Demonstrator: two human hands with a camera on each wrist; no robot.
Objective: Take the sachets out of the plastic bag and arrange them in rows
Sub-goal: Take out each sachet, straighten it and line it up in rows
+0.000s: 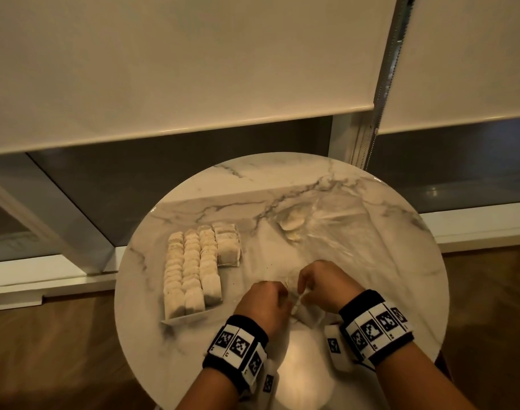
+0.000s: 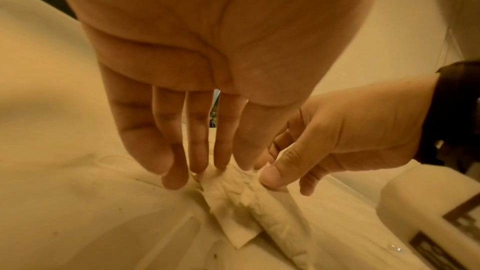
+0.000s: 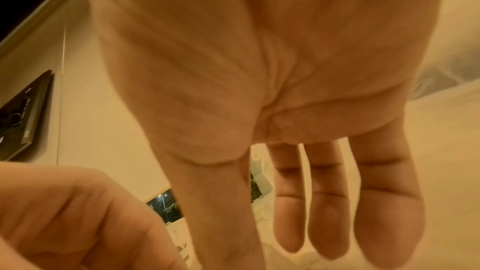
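Both hands meet over the front middle of the round marble table [image 1: 377,294]. My left hand [image 1: 264,303] and right hand [image 1: 323,285] each pinch an end of one pale crumpled sachet [image 1: 297,304]. In the left wrist view the left fingertips [image 2: 176,178] rest on the top of the sachet [image 2: 241,202], and the right thumb [image 2: 272,176] clamps its upper edge. Several sachets lie in neat overlapping rows [image 1: 193,270] to the left. The clear plastic bag [image 1: 338,232] lies crumpled at the back right with a few sachets [image 1: 292,224] inside.
The table's rim [image 1: 125,321] curves close around the rows on the left. A window with lowered roller blinds [image 1: 164,69] stands behind the table. Wood floor [image 1: 45,350] lies below on both sides. Small crumbs dot the marble near the hands.
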